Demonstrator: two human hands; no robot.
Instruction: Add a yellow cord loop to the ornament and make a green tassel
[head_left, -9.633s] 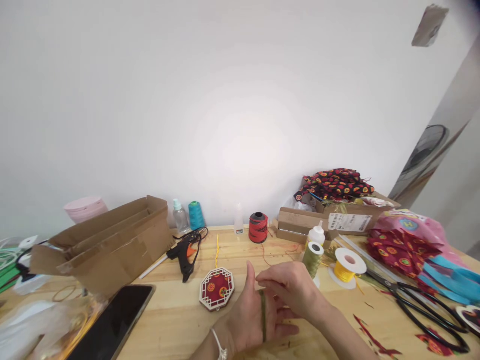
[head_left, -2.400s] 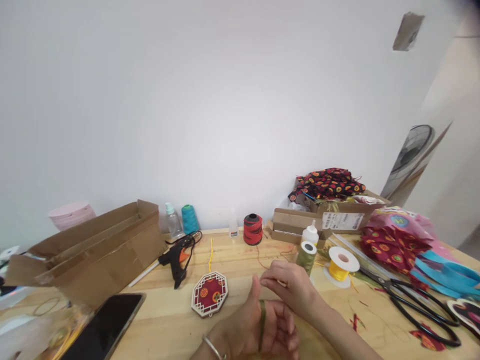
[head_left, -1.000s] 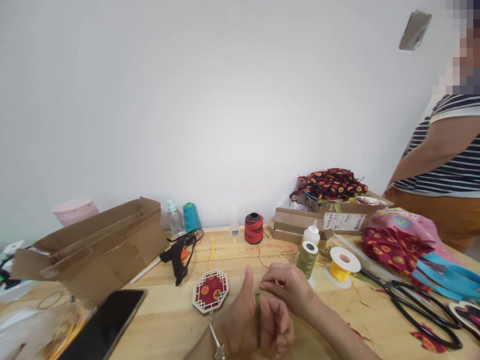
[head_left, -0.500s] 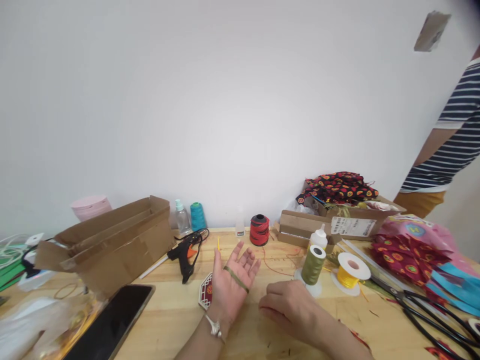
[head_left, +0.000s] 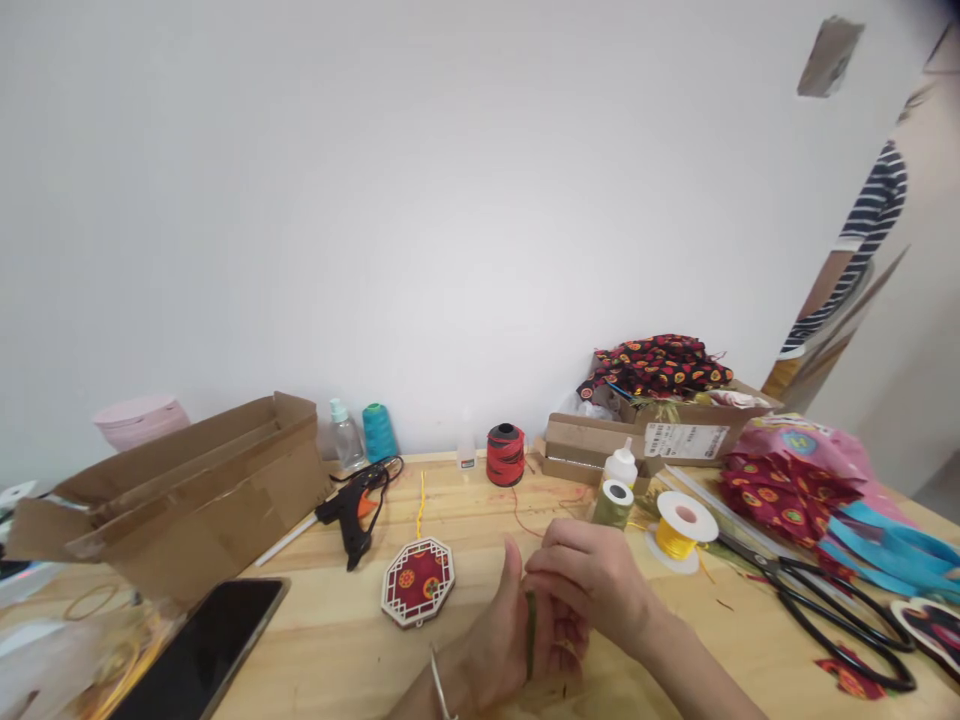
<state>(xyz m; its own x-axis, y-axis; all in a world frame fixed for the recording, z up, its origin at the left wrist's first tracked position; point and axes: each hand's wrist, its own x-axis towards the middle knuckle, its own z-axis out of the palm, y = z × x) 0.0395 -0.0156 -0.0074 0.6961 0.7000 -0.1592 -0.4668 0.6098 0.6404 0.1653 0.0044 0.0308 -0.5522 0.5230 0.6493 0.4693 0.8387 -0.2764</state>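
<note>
My left hand (head_left: 501, 648) is held up on edge near the table's front, thumb raised, with a band of olive green thread (head_left: 530, 640) wound round its fingers. My right hand (head_left: 592, 580) rests against those fingers with its fingertips pinched at the wound thread. The olive thread spool (head_left: 613, 503) stands just behind my right hand, next to a yellow cord spool (head_left: 677, 530). An octagonal red and white ornament (head_left: 418, 581) with a yellow cord lies left of my hands.
A black glue gun (head_left: 352, 510), an open cardboard box (head_left: 172, 495), a dark phone (head_left: 199, 655), a red spool (head_left: 504, 455), a teal spool (head_left: 379, 432), small bottles, black scissors (head_left: 840, 610), patterned fabric (head_left: 787, 490) and a fabric-filled box (head_left: 675, 425) lie around. A person in a striped shirt (head_left: 855, 260) stands far right.
My left hand, open and raised half a second ago, has come back down and turned on edge. My right hand rose from the table to the thread on it. The person moved away rightward.
</note>
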